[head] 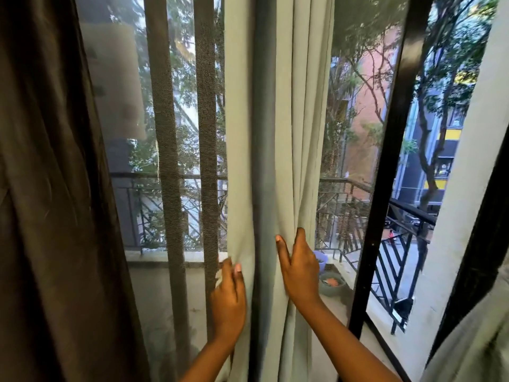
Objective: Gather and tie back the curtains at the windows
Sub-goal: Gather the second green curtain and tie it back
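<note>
The pale grey-green curtain (264, 133) hangs in the middle of the window, already drawn into deep vertical folds, and both hands work at it low down to bunch it tighter before any tie goes round. The right hand (300, 267) presses against the right edge with its thumb on the front face and its fingers (300, 235) wrapped behind the folds, so it grips the gathered cloth; the pinch shows as creases fanning upward from that spot. The left hand (228, 293) lies on the curtain's left edge with fingers fairly straight and close together, pushing the loose hem rightward rather than clasping it, though the fingertips sink slightly into the fabric. The cloth looks matte, smooth and fairly heavy, holding rounded pleats. Beside it a sheer mesh curtain (170, 161) hangs in coarse brownish strips, and a dark brown drape (49, 188) with a soft sheen fills the left. No tie-back is in view.
</note>
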